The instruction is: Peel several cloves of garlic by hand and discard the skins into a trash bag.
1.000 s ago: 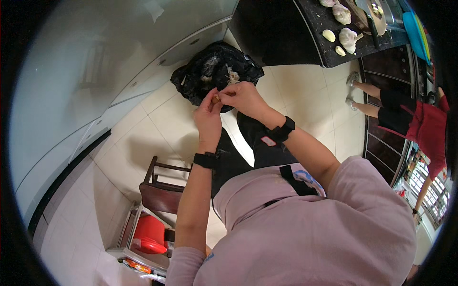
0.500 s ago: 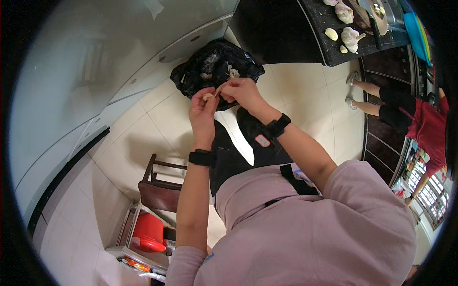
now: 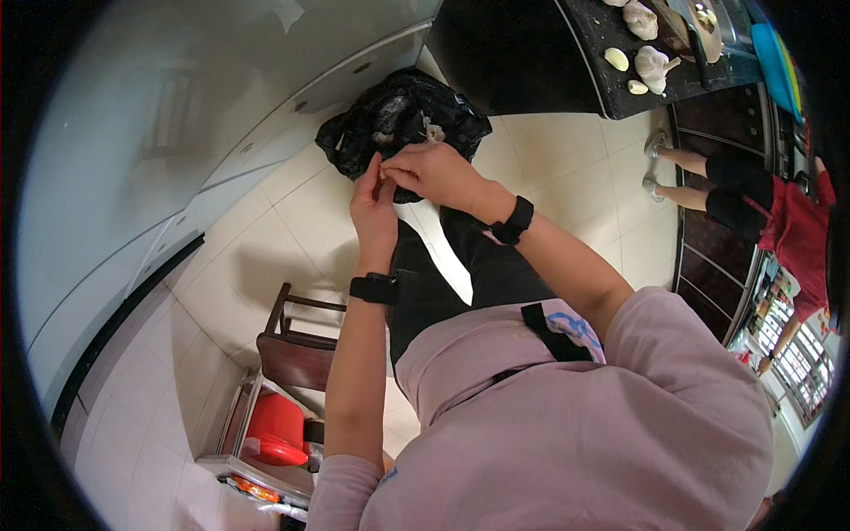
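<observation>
My left hand [image 3: 374,211] pinches a small pale garlic clove [image 3: 383,175] between thumb and fingertips, mostly covered by the fingers. Against it press the closed fingertips of my right hand [image 3: 440,179]; any peel between them is too small to make out. Both hands are over the near edge of an open black bin bag [image 3: 398,102] on the floor, with pale scraps [image 3: 434,132] inside. On the dark counter [image 3: 613,99] at upper right lie a garlic bulb [image 3: 653,69], another bulb [image 3: 640,19] and two loose cloves, one peeled clove [image 3: 616,59] being larger.
A knife [image 3: 693,46] lies by the garlic, near blue and green boards [image 3: 776,71]. Glossy pale cabinet doors [image 3: 133,133] stand on the left. A wooden chair [image 3: 297,361] and a red container [image 3: 276,423] are at lower left. A person in red [image 3: 801,234] stands at far right.
My right hand has moved slightly left and down, its fingers now over the clove that showed more openly before. My left hand has barely shifted.
</observation>
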{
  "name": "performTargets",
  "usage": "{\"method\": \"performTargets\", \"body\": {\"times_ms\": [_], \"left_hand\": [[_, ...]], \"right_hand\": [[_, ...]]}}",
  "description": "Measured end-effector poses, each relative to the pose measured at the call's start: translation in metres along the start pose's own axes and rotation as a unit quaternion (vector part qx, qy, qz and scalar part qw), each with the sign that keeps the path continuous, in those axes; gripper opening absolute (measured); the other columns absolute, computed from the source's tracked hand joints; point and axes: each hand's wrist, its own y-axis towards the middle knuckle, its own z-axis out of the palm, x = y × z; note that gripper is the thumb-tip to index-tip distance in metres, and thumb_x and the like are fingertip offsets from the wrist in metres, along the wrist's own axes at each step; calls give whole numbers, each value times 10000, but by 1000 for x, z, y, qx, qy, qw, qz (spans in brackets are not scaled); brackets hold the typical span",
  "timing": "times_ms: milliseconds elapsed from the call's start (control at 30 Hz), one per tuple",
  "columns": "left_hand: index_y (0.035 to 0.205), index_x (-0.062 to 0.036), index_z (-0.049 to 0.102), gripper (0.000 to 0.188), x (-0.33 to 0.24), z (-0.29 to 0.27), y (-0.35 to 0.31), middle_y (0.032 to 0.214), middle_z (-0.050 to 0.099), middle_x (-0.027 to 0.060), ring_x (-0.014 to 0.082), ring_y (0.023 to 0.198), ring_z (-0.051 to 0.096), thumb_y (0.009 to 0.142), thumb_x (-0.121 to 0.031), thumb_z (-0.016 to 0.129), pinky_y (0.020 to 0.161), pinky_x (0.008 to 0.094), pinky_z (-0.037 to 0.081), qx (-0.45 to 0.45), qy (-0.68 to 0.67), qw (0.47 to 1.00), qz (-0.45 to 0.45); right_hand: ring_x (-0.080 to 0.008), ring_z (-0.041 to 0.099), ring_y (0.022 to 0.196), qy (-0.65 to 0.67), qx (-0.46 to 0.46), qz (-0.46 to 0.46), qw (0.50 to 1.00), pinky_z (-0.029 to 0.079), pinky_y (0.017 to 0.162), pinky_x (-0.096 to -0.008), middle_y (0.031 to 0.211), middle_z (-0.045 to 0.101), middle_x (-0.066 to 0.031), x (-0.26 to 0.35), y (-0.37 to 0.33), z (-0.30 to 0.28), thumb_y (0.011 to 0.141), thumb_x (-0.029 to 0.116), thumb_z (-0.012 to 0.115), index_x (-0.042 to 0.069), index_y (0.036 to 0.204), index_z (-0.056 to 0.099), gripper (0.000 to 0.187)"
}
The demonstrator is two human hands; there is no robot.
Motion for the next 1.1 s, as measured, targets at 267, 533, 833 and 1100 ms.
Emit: {"method": "performTargets", "body": {"times_ms": [267,533,833,1100], "left_hand": [[1182,-47,562,318,6,-1,3,991,582,130,220,886,574,865,-38,549,786,287,456,4,116,991,60],[1122,-29,585,281,3,3,2,975,602,118,204,870,596,844,-9,548,774,300,463,10,105,993,51],[1155,-7,525,265,1,2,5,1020,583,71,141,917,579,890,-18,513,831,238,462,28,-181,979,-88],[1133,-13,528,266,11,4,5,1038,575,71,132,949,560,868,9,531,842,244,458,25,-141,989,-43]], "right_hand": [[-287,607,690,-69,31,-49,996,496,622,-343,730,608,-120,-7,4,-3,762,138,608,34,825,639,125],[-262,617,659,-26,-51,13,998,498,613,-317,748,620,-129,-12,-4,9,738,121,621,23,807,631,120],[-146,624,719,216,-82,284,931,495,666,-270,801,650,-105,-28,-15,8,817,187,618,-13,911,624,220],[-109,623,754,130,-33,130,982,490,678,-250,801,648,-94,-19,-6,14,850,165,607,-23,924,624,203]]}}
